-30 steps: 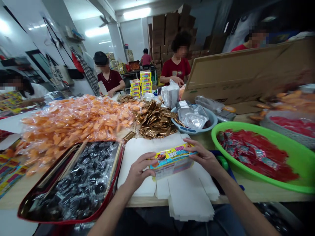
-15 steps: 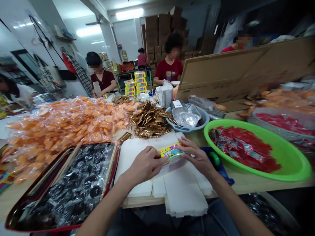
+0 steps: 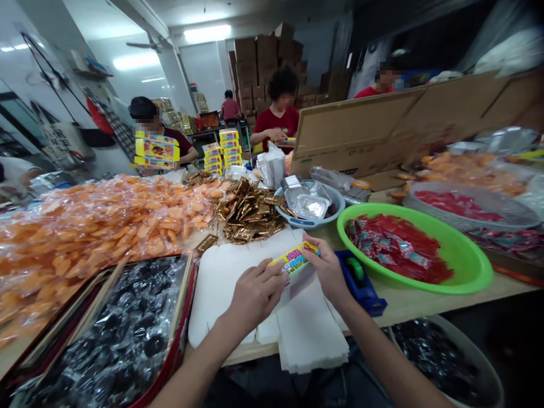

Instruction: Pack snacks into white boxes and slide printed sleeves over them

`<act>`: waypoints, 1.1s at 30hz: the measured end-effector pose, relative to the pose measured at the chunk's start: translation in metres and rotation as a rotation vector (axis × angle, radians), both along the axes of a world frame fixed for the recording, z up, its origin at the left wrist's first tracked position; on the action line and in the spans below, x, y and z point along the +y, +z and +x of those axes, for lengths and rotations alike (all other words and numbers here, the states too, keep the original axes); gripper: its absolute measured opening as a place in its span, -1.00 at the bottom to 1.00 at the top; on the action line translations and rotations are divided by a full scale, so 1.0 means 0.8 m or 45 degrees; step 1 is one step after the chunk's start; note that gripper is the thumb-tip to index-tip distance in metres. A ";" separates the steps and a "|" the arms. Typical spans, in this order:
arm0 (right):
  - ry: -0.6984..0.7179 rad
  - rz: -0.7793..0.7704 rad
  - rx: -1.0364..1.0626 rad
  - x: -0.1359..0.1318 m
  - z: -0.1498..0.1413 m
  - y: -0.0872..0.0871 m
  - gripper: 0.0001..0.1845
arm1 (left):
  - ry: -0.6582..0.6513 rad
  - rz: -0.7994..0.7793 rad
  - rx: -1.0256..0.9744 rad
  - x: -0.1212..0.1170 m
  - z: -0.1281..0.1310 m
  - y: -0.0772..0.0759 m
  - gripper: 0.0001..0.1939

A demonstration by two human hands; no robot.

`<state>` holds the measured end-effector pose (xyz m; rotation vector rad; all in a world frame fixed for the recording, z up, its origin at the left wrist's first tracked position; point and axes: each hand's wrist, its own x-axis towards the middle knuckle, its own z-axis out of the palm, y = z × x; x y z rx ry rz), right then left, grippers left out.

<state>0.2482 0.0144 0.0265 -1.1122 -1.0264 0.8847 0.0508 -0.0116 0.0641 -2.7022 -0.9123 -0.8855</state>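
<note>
Yellow printed box (image 3: 294, 259) is held between the left (image 3: 259, 290) and right (image 3: 326, 269) hands' fingers, above the desk's (image 3: 419, 306) near edge

No wording can be read for certain. The yellow box (image 3: 297, 259) between the left hand (image 3: 259, 289) and the right hand (image 3: 326, 271) carries pink and blue characters, too small and blurred to make out. Similar colored print shows on the stacked boxes (image 3: 230, 151) beyond the hands. Far to the left of the left hand, a pale bag (image 3: 68, 141) bears dark characters; beyond the right hand, the cardboard (image 3: 361, 133) has faint, illegible marks.
</note>
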 end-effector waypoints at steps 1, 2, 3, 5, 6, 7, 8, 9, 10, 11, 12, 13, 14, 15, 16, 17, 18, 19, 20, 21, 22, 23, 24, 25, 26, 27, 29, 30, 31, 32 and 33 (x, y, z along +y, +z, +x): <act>0.008 -0.007 -0.012 0.000 0.002 0.000 -0.60 | 0.022 -0.033 0.057 -0.002 0.002 0.003 -0.80; 0.009 -0.005 -0.029 -0.001 0.003 0.000 -0.62 | 0.039 -0.062 0.117 -0.003 0.003 0.006 -0.80; 0.000 0.010 -0.049 -0.002 0.003 0.000 -0.65 | 0.049 -0.089 0.170 -0.004 0.004 0.008 -0.82; -0.039 0.056 -0.075 -0.004 0.002 0.000 -0.71 | 0.031 -0.113 0.205 -0.005 0.004 0.008 -0.83; -0.061 0.072 -0.077 -0.006 0.001 -0.001 -0.71 | 0.013 -0.100 0.174 -0.005 0.005 0.007 -0.84; -0.085 0.079 -0.077 -0.006 0.000 -0.001 -0.70 | -0.004 -0.072 0.120 -0.004 0.006 0.004 -0.85; -0.102 0.073 -0.072 -0.007 -0.001 -0.001 -0.68 | -0.013 -0.035 0.058 -0.004 0.007 0.001 -0.85; -0.109 0.052 -0.061 -0.007 -0.002 -0.002 -0.65 | -0.015 0.004 0.005 -0.004 0.008 -0.002 -0.85; -0.111 0.027 -0.045 -0.007 -0.002 -0.002 -0.61 | -0.015 0.037 -0.030 -0.004 0.009 -0.004 -0.84; -0.109 0.005 -0.032 -0.007 -0.003 -0.003 -0.57 | -0.015 0.060 -0.047 -0.004 0.010 -0.006 -0.84; -0.108 -0.006 -0.019 -0.007 -0.003 -0.003 -0.54 | -0.024 0.074 -0.049 -0.004 0.011 -0.007 -0.84; -0.110 -0.007 -0.007 -0.006 -0.003 -0.003 -0.53 | -0.033 0.083 -0.048 -0.005 0.011 -0.007 -0.84; -0.122 0.001 0.006 -0.005 -0.004 -0.003 -0.52 | -0.038 0.087 -0.049 -0.004 0.011 -0.006 -0.83; -0.138 0.011 0.025 -0.004 -0.005 -0.002 -0.52 | -0.042 0.089 -0.053 -0.004 0.011 -0.005 -0.83; -0.151 0.015 0.055 -0.003 -0.007 -0.001 -0.52 | -0.042 0.086 -0.055 -0.004 0.011 -0.004 -0.82; -0.162 0.012 0.095 -0.001 -0.008 0.001 -0.52 | -0.039 0.081 -0.057 -0.003 0.011 -0.003 -0.81; -0.167 0.004 0.141 0.000 -0.009 0.003 -0.52 | -0.035 0.076 -0.062 -0.003 0.011 -0.002 -0.80; -0.162 -0.006 0.188 0.001 -0.010 0.004 -0.51 | -0.031 0.071 -0.069 -0.003 0.011 -0.002 -0.80; -0.157 -0.016 0.232 0.002 -0.010 0.006 -0.51 | -0.029 0.065 -0.075 -0.003 0.012 -0.003 -0.81; -0.155 -0.023 0.266 0.003 -0.010 0.007 -0.50 | -0.024 0.059 -0.082 -0.004 0.012 -0.003 -0.82; -0.157 -0.024 0.280 0.003 -0.009 0.007 -0.49 | -0.016 0.056 -0.090 -0.005 0.013 -0.004 -0.83; -0.161 -0.020 0.270 0.003 -0.008 0.006 -0.49 | -0.008 0.058 -0.096 -0.006 0.015 -0.004 -0.84; -0.165 -0.013 0.237 0.003 -0.007 0.005 -0.50 | -0.001 0.061 -0.096 -0.007 0.016 -0.004 -0.84; -0.169 -0.005 0.191 0.002 -0.006 0.004 -0.51 | 0.004 0.068 -0.095 -0.008 0.017 -0.004 -0.84; -0.168 0.004 0.146 0.002 -0.005 0.003 -0.53 | 0.007 0.079 -0.094 -0.009 0.018 -0.003 -0.83; -0.155 0.010 0.115 0.002 -0.005 0.001 -0.54 | 0.007 0.089 -0.092 -0.010 0.019 -0.003 -0.82; -0.107 0.007 0.114 0.001 -0.003 0.000 -0.53 | 0.005 0.101 -0.091 -0.011 0.020 -0.002 -0.80; -0.072 -0.006 0.137 0.000 -0.001 0.001 -0.51 | 0.005 0.104 -0.092 -0.011 0.019 -0.002 -0.80; -0.048 -0.015 0.162 -0.002 0.003 0.002 -0.48 | 0.004 0.104 -0.094 -0.010 0.019 -0.003 -0.80; -0.040 -0.018 0.173 -0.006 0.010 0.003 -0.44 | 0.003 0.102 -0.095 -0.010 0.018 -0.004 -0.80; -0.067 -0.009 0.164 -0.011 0.019 0.004 -0.42 | 0.002 0.096 -0.094 -0.010 0.017 -0.005 -0.80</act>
